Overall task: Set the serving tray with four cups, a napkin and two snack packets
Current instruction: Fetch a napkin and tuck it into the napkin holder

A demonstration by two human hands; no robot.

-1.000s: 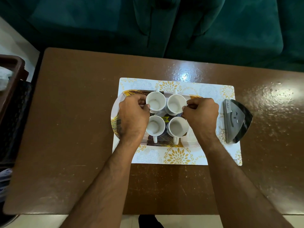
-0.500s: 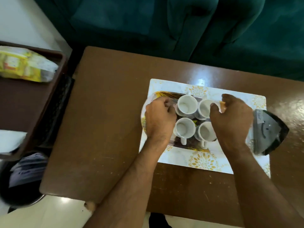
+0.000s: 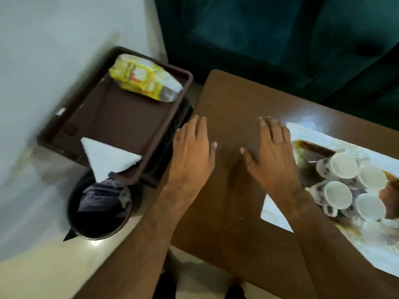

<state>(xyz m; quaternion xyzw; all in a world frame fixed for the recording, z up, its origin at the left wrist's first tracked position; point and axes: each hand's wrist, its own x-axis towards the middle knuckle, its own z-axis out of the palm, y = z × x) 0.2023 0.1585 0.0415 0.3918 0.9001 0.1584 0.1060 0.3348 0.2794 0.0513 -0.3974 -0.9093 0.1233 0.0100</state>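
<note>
1. A brown table [image 3: 233,212] filled the middle and right, with a dark green sofa [image 3: 280,35] beyond its far edge.
2. A brown crate [image 3: 121,117] stood left of the table, just beside it.
3. A pale mat [image 3: 371,238] lay on the table's right part, bearing the tray [image 3: 311,152].
4. A dark bin [image 3: 97,212] sat on the floor near the crate.
5. The left hand [image 3: 191,152] hovered flat over the table's left edge, fingers straight, holding nothing.
6. The right hand [image 3: 272,156] was likewise spread and empty, just left of the tray.
7. A yellow packet [image 3: 144,79] lay at the crate's far end.
8. A white napkin [image 3: 108,158] lay at its near end.
9. Four cups [image 3: 356,186] clustered on the tray, blurred.
</note>
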